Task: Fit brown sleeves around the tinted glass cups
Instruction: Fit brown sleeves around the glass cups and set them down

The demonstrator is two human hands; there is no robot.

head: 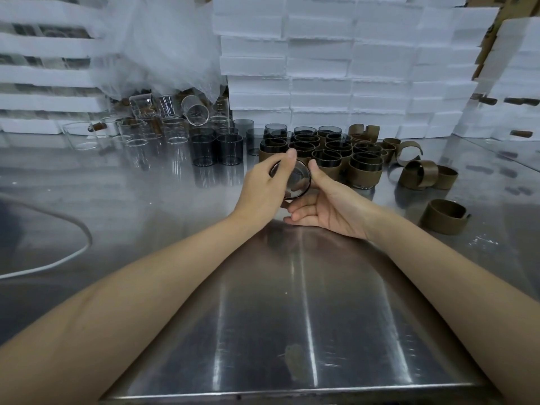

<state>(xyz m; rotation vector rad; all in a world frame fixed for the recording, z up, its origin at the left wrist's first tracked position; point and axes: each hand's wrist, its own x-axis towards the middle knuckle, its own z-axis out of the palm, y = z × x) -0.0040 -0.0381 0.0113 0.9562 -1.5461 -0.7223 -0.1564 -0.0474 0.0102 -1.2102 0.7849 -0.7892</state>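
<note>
A tinted glass cup (295, 182) is held above the steel table, its round end turned toward me. My left hand (263, 191) grips it from the left, thumb over the rim. My right hand (327, 209) cups it from the right, thumb against its side and fingers under it. Behind the hands stands a cluster of several tinted cups wearing brown sleeves (330, 153). Bare tinted cups (217, 149) stand to their left. Loose brown sleeves (423, 173) lie curled at the right, and one more brown sleeve (444, 216) lies nearer to me.
Clear glass beakers (155, 127) crowd the back left under bubble wrap (163, 45). White foam boxes (336, 62) are stacked along the back wall. A white cable (58, 261) curves over the steel table (292, 302) at the left.
</note>
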